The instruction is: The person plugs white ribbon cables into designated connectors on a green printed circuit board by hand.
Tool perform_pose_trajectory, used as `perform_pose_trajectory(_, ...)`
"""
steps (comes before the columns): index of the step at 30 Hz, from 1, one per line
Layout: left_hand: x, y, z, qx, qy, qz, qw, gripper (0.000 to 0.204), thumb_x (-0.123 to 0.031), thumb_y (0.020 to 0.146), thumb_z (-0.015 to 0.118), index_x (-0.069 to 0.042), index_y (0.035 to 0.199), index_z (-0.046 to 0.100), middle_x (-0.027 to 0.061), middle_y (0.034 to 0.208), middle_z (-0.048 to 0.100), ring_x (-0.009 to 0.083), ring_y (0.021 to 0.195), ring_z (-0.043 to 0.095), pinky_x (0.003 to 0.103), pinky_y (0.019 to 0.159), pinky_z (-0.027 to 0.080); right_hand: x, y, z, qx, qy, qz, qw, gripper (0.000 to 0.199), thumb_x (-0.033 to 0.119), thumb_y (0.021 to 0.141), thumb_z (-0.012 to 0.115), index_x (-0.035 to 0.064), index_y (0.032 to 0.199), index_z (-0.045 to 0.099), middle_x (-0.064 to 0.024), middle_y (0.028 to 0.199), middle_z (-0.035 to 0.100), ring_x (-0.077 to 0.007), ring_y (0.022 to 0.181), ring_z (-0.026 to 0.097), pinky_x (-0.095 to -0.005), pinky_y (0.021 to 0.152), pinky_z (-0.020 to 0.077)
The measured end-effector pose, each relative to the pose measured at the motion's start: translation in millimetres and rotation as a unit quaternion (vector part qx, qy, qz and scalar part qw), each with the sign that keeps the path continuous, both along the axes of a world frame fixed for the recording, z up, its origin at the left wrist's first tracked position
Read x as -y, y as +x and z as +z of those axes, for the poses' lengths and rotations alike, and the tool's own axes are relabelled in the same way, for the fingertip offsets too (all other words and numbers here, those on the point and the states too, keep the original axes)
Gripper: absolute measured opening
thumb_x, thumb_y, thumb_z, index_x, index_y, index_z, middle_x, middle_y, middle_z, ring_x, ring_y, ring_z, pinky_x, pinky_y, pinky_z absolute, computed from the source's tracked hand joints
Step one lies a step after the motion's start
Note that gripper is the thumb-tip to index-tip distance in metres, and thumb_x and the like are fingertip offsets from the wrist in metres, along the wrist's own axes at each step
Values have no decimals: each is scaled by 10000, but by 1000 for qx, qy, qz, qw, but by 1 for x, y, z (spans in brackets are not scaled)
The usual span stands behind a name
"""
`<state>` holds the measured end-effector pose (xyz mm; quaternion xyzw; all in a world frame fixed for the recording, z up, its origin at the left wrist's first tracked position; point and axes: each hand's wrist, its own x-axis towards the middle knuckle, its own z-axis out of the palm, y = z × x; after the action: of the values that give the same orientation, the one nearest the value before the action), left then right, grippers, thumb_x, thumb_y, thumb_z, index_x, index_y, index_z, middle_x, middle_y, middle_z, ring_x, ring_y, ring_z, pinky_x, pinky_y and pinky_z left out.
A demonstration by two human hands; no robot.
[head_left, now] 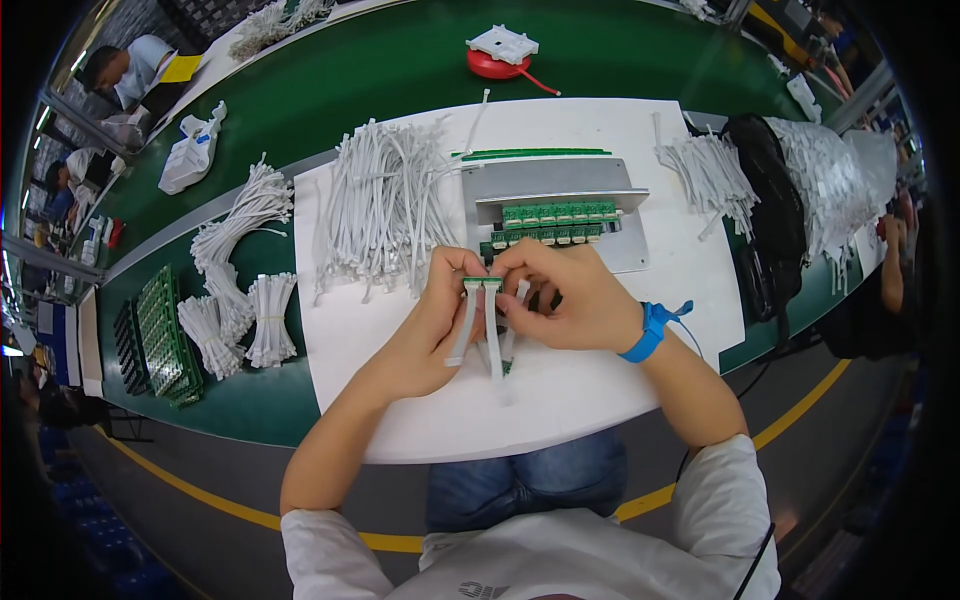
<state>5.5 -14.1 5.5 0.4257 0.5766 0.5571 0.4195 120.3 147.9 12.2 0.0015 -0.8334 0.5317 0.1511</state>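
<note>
Both hands, left (432, 318) and right (560, 295), pinch a small green board (483, 284) mid-table; its white cables (478, 335) hang toward the near edge.

White cables (385, 205) lie in a heap on a white mat (560, 390) over the green worktop (400, 60). Green circuit boards (558, 212) sit in a grey holder (540, 178). The wrist strap (648, 331) is blue, the reel (497, 65) red, the floor line (190, 487) yellow.
</note>
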Motion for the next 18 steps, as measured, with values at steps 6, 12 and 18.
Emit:
perform_pose_trajectory(6, 0, -5, -1, -80, 10, -12, 997, 252, 74, 895, 330, -15, 1123, 273, 104, 941, 442, 135, 785, 454, 265, 736, 407, 0, 1, -6, 11, -47, -21, 999, 238, -6, 738, 691, 34, 947, 583, 0, 704, 643, -40, 613, 614, -173, 521, 459)
perform_pose_trajectory(12, 0, -1, -7, -159, 23, 12, 987, 260, 94, 868, 358, -2, 1097, 282, 147, 920, 466, 215, 779, 528, 323, 734, 438, -1, 0, 1, 20, -50, 0, 999, 229, -7, 711, 704, 36, 907, 594, -9, 697, 649, -48, 613, 617, -173, 554, 467)
perform_pose_trajectory(18, 0, 0, -6, -217, 31, 22, 976, 255, 75, 866, 411, 5, 1076, 285, 216, 880, 505, 357, 763, 578, 388, 696, 453, -1, 2, -4, -6, -49, -12, 999, 225, 5, 697, 715, 43, 881, 592, -1, 700, 651, -57, 626, 632, -173, 563, 475)
